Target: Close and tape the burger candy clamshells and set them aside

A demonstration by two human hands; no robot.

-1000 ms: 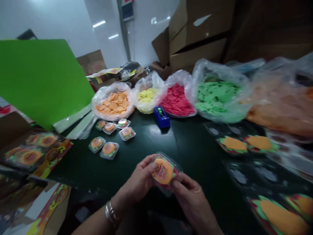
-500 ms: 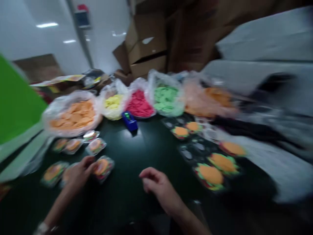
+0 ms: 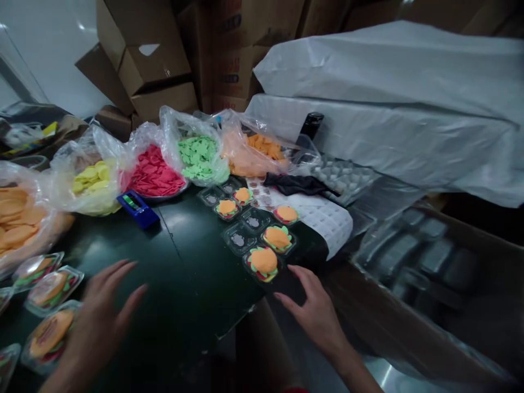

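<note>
Fingers spread, my left hand (image 3: 104, 305) hovers above the dark green table (image 3: 192, 273) with nothing in it. Beside it lie several toy burgers in clear plastic packs, the closest being a packed burger (image 3: 51, 334). My right hand (image 3: 313, 303) is open past the table's near edge, thumb and fingers apart around the corner of a clear tray. The nearest toy burger (image 3: 263, 262) sits in that tray, just left of my fingertips; touching cannot be made out. Behind it are another burger (image 3: 278, 238), unfilled compartments (image 3: 241, 238) and more burgers farther back.
Along the back stand plastic bags of yellow pieces (image 3: 90, 177), red pieces (image 3: 158, 172), green pieces (image 3: 198, 158) and orange pieces (image 3: 264, 147). A blue tape dispenser (image 3: 138, 209) lies in front. At right are a printed sheet (image 3: 327, 221) and a carton (image 3: 380, 311) of clear trays.
The view has swung to the right. My left hand has left the packed burgers and opened. My right hand has opened and moved to the tray of burgers.
</note>
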